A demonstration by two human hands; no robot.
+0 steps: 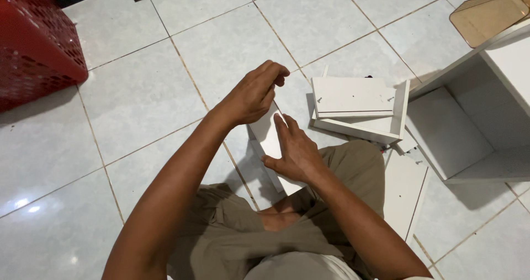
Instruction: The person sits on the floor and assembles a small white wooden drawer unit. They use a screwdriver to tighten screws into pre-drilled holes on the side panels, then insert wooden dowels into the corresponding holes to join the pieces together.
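Note:
I sit on a tiled floor with a white furniture panel (269, 139) standing on edge in front of my legs. My left hand (254, 95) is closed over the panel's top edge, fingertips pinched together; whether a small part is between them is hidden. My right hand (295, 150) lies flat against the panel's right face, fingers straight and pointing up, steadying it.
A stack of white panels with small pegs (359, 106) lies just right of my hands. A white cabinet carcass (469, 131) lies open at the right. Another white board (406, 189) rests by my right knee. A red mesh basket (33, 43) stands at the far left.

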